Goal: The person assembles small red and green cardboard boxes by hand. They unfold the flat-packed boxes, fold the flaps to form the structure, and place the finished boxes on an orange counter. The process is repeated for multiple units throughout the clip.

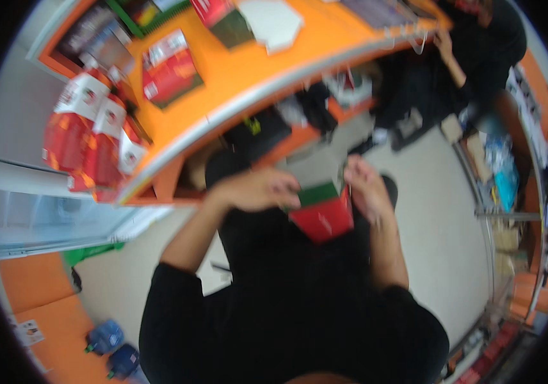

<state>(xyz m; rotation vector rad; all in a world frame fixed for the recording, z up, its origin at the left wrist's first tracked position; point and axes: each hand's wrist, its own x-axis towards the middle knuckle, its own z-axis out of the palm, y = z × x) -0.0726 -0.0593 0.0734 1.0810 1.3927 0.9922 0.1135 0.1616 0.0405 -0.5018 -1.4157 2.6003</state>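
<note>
I hold a small red and green cardboard box (322,214) in front of my body with both hands. My left hand (258,190) grips its left side near the green top flap. My right hand (365,185) holds its right edge, fingers curled over the top. The picture is blurred by motion, so the flaps' exact state is unclear.
An orange counter (248,70) curves across the top, bearing flat red and green cartons (170,69) and a white box (273,22). Stacked red and white cartons (91,128) stand at left. Another person in black (479,51) works at upper right. Blue bottles (104,336) lie on the floor.
</note>
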